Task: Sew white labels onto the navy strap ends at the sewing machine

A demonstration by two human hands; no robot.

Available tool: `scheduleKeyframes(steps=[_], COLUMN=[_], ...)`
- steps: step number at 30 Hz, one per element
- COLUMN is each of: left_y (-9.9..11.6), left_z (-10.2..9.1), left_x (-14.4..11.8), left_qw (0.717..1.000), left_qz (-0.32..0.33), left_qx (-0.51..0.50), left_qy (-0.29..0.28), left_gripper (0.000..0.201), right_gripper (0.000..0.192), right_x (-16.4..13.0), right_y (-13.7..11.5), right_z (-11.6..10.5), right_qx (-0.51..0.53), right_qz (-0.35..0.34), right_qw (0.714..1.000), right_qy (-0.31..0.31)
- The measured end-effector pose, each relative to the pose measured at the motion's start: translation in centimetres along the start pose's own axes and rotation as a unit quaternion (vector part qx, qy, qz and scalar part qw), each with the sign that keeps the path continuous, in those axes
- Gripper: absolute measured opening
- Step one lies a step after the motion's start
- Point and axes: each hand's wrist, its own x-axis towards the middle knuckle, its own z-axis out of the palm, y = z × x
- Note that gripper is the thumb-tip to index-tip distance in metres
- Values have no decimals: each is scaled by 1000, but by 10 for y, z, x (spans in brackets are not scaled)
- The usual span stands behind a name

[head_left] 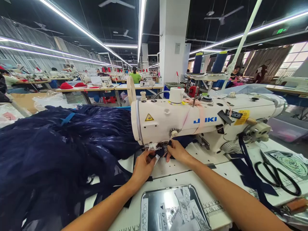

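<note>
Left of the sewing machine we heap navy fabric. Our left hand pinches a white label onto it under the needle; our right hand presses the cloth flat. Scissors lie right.

brightly and evenly lit by long ceiling light strips; daylight glare at far-right windows; soft shadows under sewing machine; strong wide-angle bending at edges; sharp centre, slight softness in background.
</note>
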Motion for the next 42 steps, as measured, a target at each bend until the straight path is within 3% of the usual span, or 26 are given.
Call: scheduleKeyframes(steps=[4, 10, 22, 30, 33, 36, 39, 42], left_y=[-8, -18, -13, -1, 1, 1, 0, -3], left_z=[2, 4, 4, -3, -5, -5, -6, -6], left_x=[3, 4, 3, 2, 5, 9, 10, 10], left_qw=[999, 997, 997, 995, 993, 992, 994, 994], left_qz=[1, 4, -1, 19, 29, 45, 38, 35], left_qx=[-23, -54, -50, 95, 118, 114, 103, 100], left_qy=[36, 47, 60, 11, 8, 3, -2, -20], left_gripper=[15, 21, 18, 20, 21, 26, 30, 32], right_gripper=[9, 17, 21, 19, 11, 20, 18, 21], right_x=[0, 0, 0, -5, -18, -43, -77, -110], right_y=[2, -1, -2, -5, -23, -46, -55, -41], right_z=[10, 16, 15, 13, 2, -18, -42, -64], right_qx=[-49, -123, -169, -223, -363, -551, -642, -687], right_qz=[0, 15, 18, -27, -64, -80, -18, 57], right_qw=[999, 991, 984, 974, 929, 830, 766, 724], right_qy=[21, 52, 60, 25, -1, -26, -10, 38])
